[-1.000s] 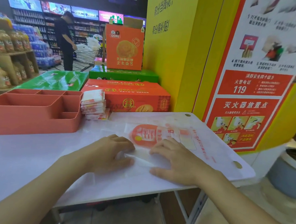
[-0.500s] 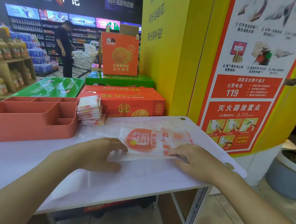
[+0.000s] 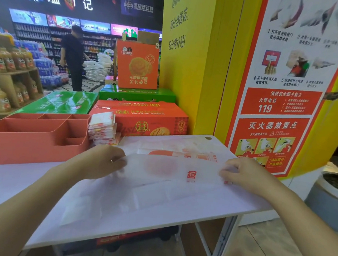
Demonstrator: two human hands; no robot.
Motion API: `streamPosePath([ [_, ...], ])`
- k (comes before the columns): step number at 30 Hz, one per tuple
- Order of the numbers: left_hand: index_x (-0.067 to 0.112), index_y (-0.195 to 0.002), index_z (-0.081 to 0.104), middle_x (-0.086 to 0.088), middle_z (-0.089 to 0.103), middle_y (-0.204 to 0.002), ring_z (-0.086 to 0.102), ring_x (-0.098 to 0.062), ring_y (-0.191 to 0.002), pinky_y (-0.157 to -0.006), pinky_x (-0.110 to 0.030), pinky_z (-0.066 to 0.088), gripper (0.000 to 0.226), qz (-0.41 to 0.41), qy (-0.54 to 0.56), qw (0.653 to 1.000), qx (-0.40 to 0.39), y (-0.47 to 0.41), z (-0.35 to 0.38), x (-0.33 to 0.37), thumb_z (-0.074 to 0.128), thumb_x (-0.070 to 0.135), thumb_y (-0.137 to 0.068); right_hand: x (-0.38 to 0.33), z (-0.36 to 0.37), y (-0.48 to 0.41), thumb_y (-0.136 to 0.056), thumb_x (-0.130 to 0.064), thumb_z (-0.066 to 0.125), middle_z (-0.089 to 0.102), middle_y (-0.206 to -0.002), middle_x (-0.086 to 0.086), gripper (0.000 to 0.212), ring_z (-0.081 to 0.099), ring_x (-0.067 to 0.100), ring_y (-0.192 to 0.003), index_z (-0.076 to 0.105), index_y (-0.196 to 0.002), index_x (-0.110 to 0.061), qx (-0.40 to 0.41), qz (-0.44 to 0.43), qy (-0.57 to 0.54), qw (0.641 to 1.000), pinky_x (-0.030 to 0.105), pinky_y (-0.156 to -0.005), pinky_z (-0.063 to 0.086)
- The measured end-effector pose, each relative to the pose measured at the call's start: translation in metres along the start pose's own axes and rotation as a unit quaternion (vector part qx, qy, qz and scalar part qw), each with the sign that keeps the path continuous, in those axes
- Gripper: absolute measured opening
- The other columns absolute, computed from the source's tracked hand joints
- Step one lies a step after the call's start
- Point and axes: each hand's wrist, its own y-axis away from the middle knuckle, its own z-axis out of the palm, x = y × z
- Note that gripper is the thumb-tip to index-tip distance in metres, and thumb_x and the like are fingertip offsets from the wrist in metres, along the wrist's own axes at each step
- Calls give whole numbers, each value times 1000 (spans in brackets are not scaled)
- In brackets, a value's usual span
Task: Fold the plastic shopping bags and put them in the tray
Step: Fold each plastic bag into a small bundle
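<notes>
Beyond the left hand (image 3: 99, 162): red biscuit box (image 3: 145, 116), upright orange box (image 3: 137, 65) farther back. Fire-safety poster (image 3: 276, 103) beyond the right hand (image 3: 246, 177).

loc: shop, prob supermkt | L: wood shelf (image 3: 11, 77) w/ bottled drinks | back: long aisle shelves (image 3: 34, 36) packed w/ goods, ad screens (image 3: 95, 26) above | person (image 3: 74, 59) at shopping cart (image 3: 97, 73) | mid: stacked food cartons (image 3: 140, 118), printed retail pkg | R: fire-safety poster (image 3: 281, 103) on yellow wall

Bright shop light, blurred hands, warped edges
</notes>
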Motion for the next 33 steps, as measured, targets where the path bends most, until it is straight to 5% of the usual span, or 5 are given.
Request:
streamPosePath([
  [11,37,-78,62,16,68,-75,63,-5,-71,-63,-22,45,14,-139,0,990,-5,-17,-6,-13,71,35,-88,-8,6,-6,-93,-42,69,48,-62,-9,36,47,9,-60,54,-65,-25,53,66,66,994,30,-53,30],
  [17,29,-70,64,3,66,-80,62,-17,-80,-72,-28,49,29,-148,-24,987,-50,-22,-9,-12,63,47,-93,-3,18,-11,-89,-52,68,63,-115,-3,38,57,21,-104,62,-115,-25,85,87,135,983,35,-77,45],
  [23,33,-87,72,9,70,-87,65,-12,-82,-74,-29,55,10,-146,13,987,-64,-23,-15,-10,69,42,-89,-27,37,-9,-98,-28,51,44,-144,-1,48,33,25,-132,44,-145,-28,147,0,278,949,42,-109,25],
  [27,24,-88,72,15,76,-78,69,-13,-87,-82,-32,53,20,-165,57,980,-96,-29,-14,-1,64,42,-94,-61,62,-9,-104,-33,41,29,-162,-10,50,22,18,-149,38,-153,-33,63,-109,167,978,39,-124,10],
  [33,24,-83,71,9,75,-78,72,-9,-68,-74,-29,59,19,-166,-6,981,-98,-34,-12,-12,73,43,-86,-74,85,-13,-108,-48,25,5,-170,-10,54,-3,19,-157,15,-161,-38,-69,-73,113,989,45,-127,0],
])
